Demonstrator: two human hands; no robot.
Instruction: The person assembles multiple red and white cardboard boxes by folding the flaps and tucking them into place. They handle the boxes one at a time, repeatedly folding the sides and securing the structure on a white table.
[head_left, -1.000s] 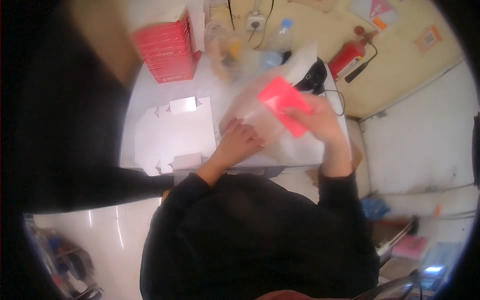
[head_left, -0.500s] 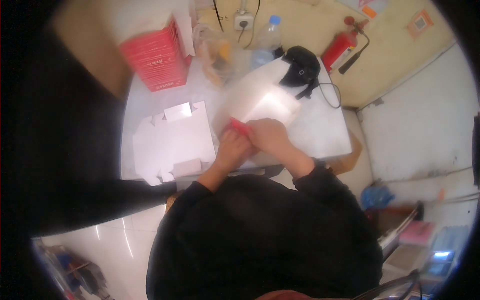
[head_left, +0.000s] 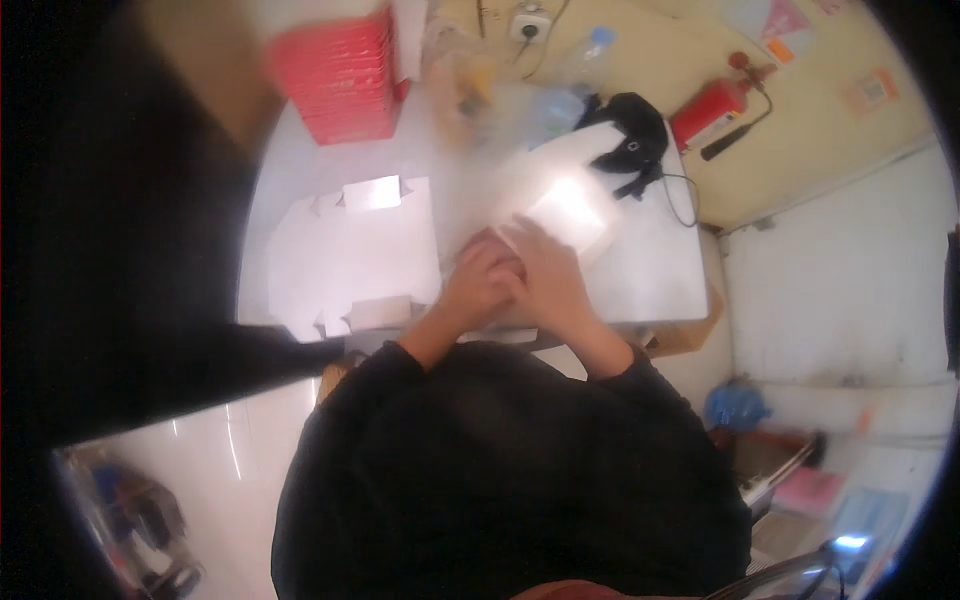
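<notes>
A half-folded cardboard box (head_left: 590, 205), white inside, lies before me on the table, its inner surface glaring in the light. At its near left corner my left hand (head_left: 475, 288) is closed, fingers curled round the cardboard. My right hand (head_left: 552, 285) presses close beside it, its fingers bent over the box's near wall and its thumb by the left fingers. A bit of the red outer side shows between the hands; blur hides the exact fold. Left of them a flat white box blank (head_left: 350, 250) lies with its side flaps raised.
A tall stack of red boxes (head_left: 345, 85) stands at the table's back left. Behind the work are a plastic bag (head_left: 460, 90), a clear bottle (head_left: 580, 75) and a black bag (head_left: 635, 130) with a cord. A fire extinguisher (head_left: 712, 108) stands by the wall.
The red flap that stuck up between my hands is now mostly covered. My right hand's fingers have spread forward over the box wall. The view has shifted slightly.
</notes>
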